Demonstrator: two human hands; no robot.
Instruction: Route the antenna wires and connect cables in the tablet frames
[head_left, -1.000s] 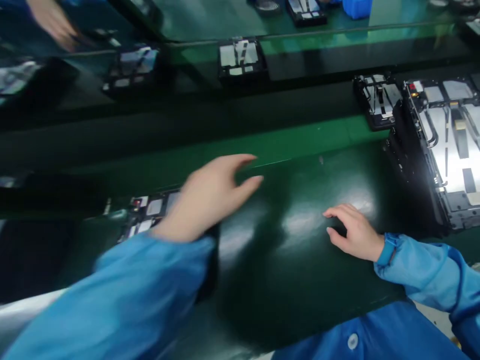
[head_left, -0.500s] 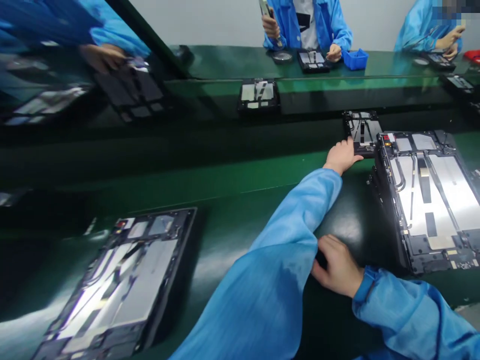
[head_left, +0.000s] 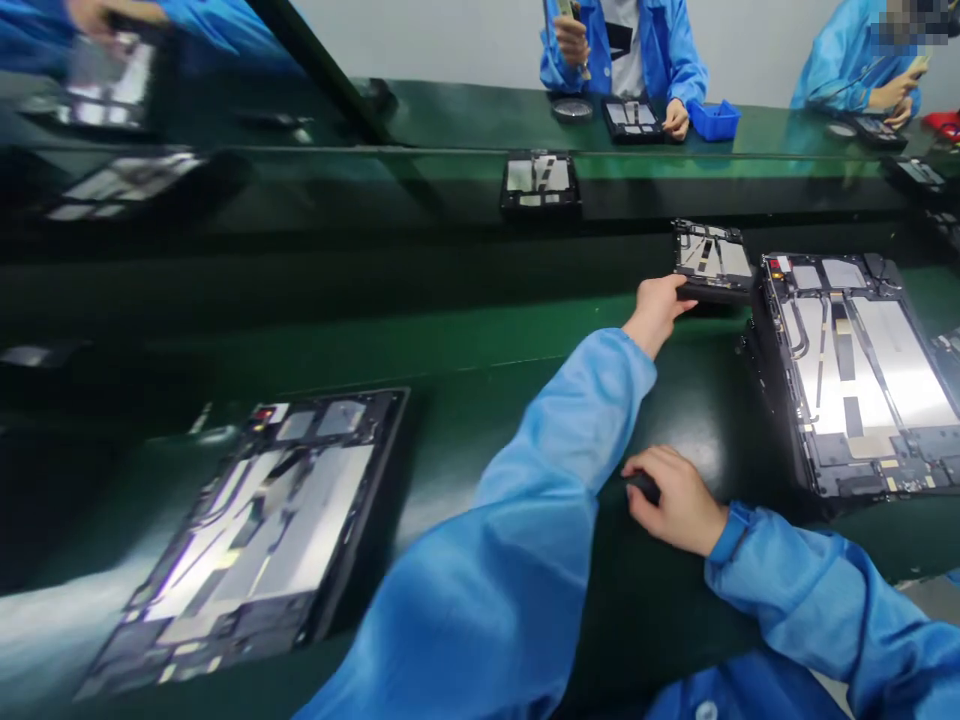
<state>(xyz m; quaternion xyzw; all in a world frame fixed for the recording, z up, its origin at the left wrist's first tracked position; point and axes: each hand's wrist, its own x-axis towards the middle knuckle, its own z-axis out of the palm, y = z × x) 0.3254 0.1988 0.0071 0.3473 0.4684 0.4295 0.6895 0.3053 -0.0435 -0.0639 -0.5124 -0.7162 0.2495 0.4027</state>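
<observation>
Shifted slightly left since the earlier view, a small black-framed tablet housing (head_left: 711,255) now sits tilted, gripped at its near edge by the left hand (head_left: 658,312), fingers partly closed, just beside a large black-framed tablet housing (head_left: 855,375) on a dark green mat (head_left: 697,420); the right hand (head_left: 671,500) curls over a small dark object (head_left: 643,488), its grip impossible to tell
</observation>
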